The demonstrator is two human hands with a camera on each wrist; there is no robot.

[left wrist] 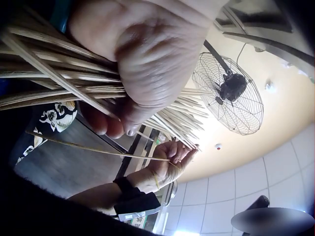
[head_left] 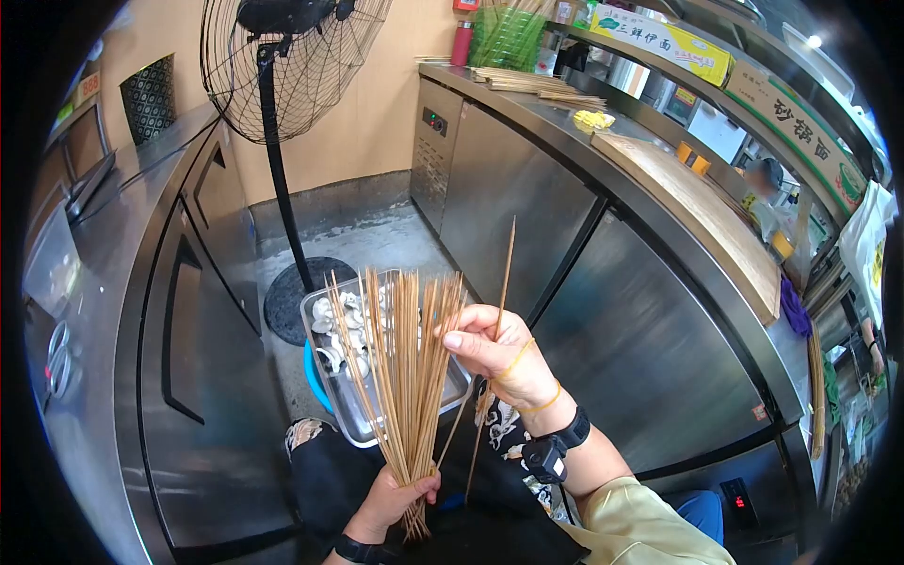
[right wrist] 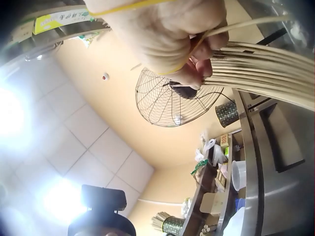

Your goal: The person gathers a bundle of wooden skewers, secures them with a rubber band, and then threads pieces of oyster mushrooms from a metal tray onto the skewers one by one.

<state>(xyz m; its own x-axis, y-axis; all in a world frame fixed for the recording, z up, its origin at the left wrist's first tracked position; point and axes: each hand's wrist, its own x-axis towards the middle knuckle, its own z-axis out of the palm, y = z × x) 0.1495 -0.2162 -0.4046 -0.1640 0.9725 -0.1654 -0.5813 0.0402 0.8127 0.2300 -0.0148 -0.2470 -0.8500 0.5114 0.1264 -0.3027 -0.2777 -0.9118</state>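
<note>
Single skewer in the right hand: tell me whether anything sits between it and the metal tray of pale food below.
Yes. The fanned bundle of skewers, gripped at its base by the left hand, rises between the single skewer pinched in the right hand and the metal tray, covering much of it in the head view.

This is a restaurant kitchen: steel fridge counters (head_left: 527, 179) on both sides, a big standing fan (head_left: 282, 56), noodle boxes (head_left: 664, 42) on the shelf.
</note>
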